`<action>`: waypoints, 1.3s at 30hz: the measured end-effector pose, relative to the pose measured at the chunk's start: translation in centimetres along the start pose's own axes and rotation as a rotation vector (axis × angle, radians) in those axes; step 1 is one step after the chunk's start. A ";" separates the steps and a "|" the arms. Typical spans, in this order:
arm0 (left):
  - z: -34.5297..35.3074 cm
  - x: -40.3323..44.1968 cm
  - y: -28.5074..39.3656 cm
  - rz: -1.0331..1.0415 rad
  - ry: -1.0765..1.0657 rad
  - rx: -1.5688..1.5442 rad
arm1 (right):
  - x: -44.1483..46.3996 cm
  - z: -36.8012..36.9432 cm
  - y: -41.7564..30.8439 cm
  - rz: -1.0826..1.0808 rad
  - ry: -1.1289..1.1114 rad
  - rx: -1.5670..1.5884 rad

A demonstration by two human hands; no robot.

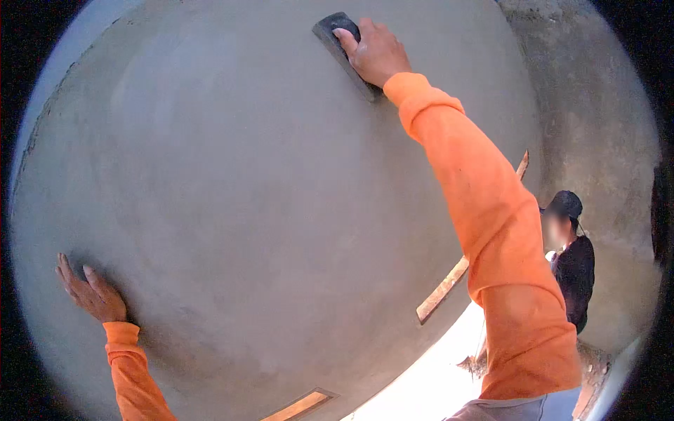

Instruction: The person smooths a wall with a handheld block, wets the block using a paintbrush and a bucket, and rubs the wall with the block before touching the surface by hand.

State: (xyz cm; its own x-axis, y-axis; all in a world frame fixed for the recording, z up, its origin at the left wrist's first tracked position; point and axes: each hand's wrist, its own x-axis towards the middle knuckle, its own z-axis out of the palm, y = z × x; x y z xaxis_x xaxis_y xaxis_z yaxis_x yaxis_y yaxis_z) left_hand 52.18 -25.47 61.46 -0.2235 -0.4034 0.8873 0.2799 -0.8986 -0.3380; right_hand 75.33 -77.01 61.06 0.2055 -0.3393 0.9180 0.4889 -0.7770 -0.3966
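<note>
right hand (pixel 379 55) high, fingers wrapped round float (pixel 338 52) | left hand (pixel 100 296) low, fingers spread, empty

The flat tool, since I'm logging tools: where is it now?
In the head view, the flat tool is at the top centre, in the right hand, against the grey wall.

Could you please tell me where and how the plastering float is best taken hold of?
Probably by the dark grip on its back, from the side facing away from the wall. The plastering float appears flat against the wall, leaving its back accessible; the right hand holds it there.
</note>
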 end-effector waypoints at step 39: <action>-9.8 12.4 -10.3 0.007 0.096 0.094 | -8.0 -9.6 -4.3 0.521 -0.100 0.128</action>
State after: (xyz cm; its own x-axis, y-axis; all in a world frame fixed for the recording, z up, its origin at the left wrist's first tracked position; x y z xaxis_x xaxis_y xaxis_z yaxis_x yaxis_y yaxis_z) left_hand 37.34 -22.96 72.87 -0.3083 -0.4287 0.8492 0.3667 -0.8773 -0.3097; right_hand 63.44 -76.08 55.31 0.5250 -0.6053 0.5984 0.3987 -0.4462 -0.8012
